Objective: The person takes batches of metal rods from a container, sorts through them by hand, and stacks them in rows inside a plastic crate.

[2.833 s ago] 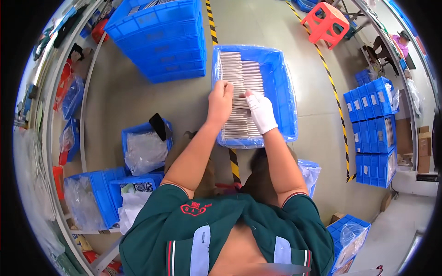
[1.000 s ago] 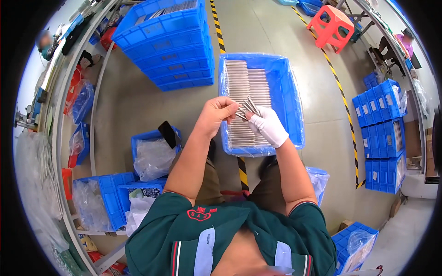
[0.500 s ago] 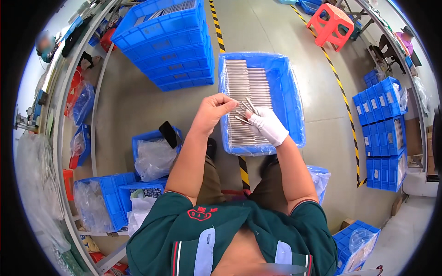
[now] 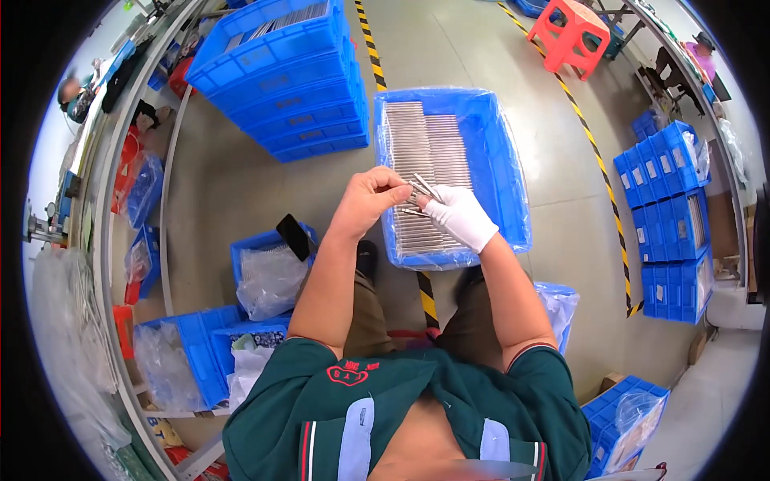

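Observation:
A blue crate [image 4: 513, 192] lined with clear plastic stands on the floor before me. Two rows of thin silvery metal rods [image 4: 407, 136] lie stacked inside it, along its left and middle. Over the near part of these rows, my right hand [image 4: 459, 216], in a white glove with bare fingertips, is closed round several loose metal rods [image 4: 425, 186] that fan out at different angles. My bare left hand [image 4: 370, 200] pinches at the left ends of this bunch with thumb and forefinger. What exactly sits between those fingertips is too small to make out.
Stacked blue crates [image 4: 309, 112] stand at the far left, with more crates [image 4: 666, 216] on the right. A red stool [image 4: 569, 36] is at the far right. Near my left arm, a black phone [image 4: 293, 236] rests on a bag-filled crate [image 4: 269, 272]. Other people sit at benches both sides.
My left hand's fingertips have moved in closer against the bunch of rods. The rods in my right hand have tilted slightly, and the whole view has shifted a little.

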A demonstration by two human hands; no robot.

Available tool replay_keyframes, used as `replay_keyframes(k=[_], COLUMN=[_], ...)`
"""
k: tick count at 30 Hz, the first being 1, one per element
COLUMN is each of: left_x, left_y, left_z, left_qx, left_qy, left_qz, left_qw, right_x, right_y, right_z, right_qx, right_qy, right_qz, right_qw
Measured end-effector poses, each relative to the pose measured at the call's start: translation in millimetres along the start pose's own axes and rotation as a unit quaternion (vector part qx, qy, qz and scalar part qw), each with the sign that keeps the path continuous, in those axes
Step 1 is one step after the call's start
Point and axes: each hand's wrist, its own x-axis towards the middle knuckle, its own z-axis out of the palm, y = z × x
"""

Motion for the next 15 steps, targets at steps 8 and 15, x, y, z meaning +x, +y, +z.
replay_keyframes(k=[8, 15], left_x=[-0.9, -0.3], left_y=[1.2, 1.7], left_z=[0.7, -4.3], left_qx=[-0.001, -0.061], left_qy=[-0.012, -0.009], left_qz=[-0.005, -0.027], left_qw=[1.000, 0.998], right_x=[-1.0, -2.9], right_y=[4.4, 2.6], right_z=[3.6, 1.0], right_qx=[0.045, 0.085], right_qy=[0.002, -0.080], right_qz=[-0.012, 0.076], right_qw=[0.999, 0.990])
